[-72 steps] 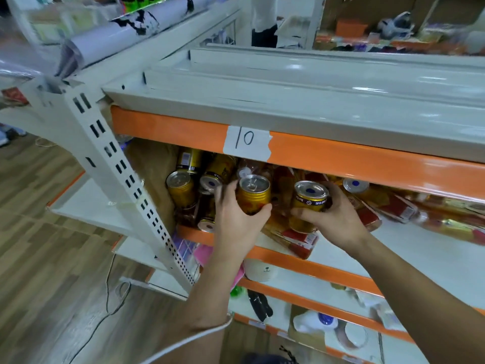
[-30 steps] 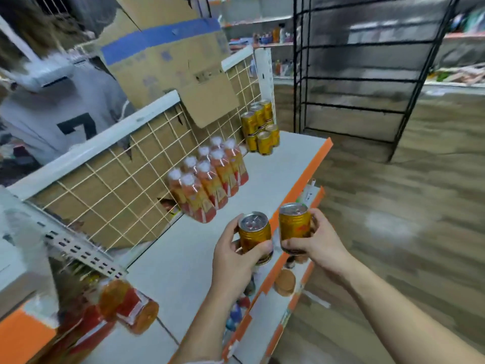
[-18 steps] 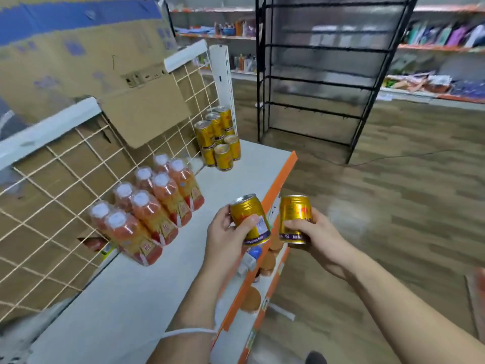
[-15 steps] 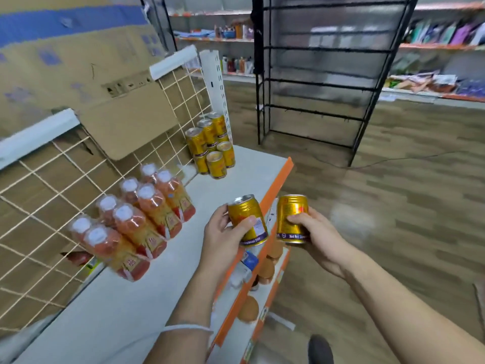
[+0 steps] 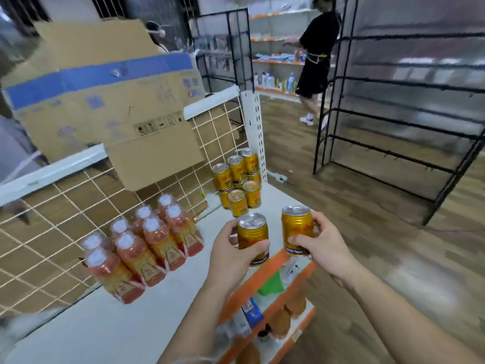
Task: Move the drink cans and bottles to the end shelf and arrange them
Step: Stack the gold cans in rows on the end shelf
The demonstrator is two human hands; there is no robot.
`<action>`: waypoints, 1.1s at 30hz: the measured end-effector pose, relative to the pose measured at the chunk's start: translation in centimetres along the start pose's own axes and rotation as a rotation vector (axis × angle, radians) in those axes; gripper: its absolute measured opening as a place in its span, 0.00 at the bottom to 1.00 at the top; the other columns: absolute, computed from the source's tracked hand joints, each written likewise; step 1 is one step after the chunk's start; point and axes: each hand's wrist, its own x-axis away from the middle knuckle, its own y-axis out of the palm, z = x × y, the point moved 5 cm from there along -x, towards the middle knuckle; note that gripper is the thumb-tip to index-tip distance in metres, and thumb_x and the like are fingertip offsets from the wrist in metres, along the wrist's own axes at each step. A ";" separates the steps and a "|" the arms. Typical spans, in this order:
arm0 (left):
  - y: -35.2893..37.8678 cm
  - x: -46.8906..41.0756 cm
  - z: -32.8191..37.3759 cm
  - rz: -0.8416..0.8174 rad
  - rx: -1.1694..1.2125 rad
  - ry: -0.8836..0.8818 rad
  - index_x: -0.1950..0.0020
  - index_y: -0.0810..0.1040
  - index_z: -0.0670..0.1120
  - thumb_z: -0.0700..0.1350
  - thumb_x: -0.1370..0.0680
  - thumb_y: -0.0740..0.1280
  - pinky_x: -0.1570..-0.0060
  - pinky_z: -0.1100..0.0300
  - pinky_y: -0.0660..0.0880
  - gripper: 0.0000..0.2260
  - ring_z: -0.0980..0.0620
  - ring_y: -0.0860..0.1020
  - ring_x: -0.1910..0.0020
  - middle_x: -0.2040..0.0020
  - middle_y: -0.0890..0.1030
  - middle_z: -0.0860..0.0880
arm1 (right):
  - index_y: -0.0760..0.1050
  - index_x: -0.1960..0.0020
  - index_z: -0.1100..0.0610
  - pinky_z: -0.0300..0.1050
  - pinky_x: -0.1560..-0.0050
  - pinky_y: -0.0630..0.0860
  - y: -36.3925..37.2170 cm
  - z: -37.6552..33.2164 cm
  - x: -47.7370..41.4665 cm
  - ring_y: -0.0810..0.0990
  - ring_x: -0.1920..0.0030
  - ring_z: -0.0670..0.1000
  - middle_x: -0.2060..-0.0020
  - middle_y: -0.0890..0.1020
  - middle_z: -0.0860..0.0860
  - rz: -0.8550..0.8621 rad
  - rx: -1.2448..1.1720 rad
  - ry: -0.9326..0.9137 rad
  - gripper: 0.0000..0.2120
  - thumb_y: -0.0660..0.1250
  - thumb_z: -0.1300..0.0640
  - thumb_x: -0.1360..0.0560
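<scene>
My left hand [image 5: 231, 254] grips a gold drink can [image 5: 252, 239] upright above the front of the white shelf [image 5: 110, 324]. My right hand [image 5: 320, 245] holds a second gold can [image 5: 296, 229] just beyond the shelf's orange front edge. Both cans are in the air, side by side, a little apart. At the far end of the shelf stand several gold cans [image 5: 237, 183] stacked in two layers against the wire-grid back. Several orange-red bottles [image 5: 141, 248] with white caps stand in rows by the grid on the left.
A wire grid [image 5: 52, 232] backs the shelf, with a cardboard box [image 5: 105, 101] leaning behind it. A white perforated post [image 5: 253, 132] ends the shelf. Lower shelves hold goods. A black wire rack [image 5: 404, 101] stands to the right on wooden floor; a person [image 5: 315, 64] walks behind.
I took two gold cans from a cluttered shelf and carried them here. Since half a second ago both hands have risen and moved closer to the stacked cans.
</scene>
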 end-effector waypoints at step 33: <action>8.5 -26.9 -3.2 0.559 -0.258 -0.102 0.34 0.79 0.55 0.53 0.32 0.82 0.38 0.51 0.79 0.28 0.59 0.81 0.41 0.41 0.83 0.59 | 0.77 0.39 0.47 0.63 0.40 0.79 1.4 8.7 -36.9 0.83 0.42 0.56 0.44 0.85 0.51 -0.482 0.159 0.057 0.32 0.81 0.58 0.41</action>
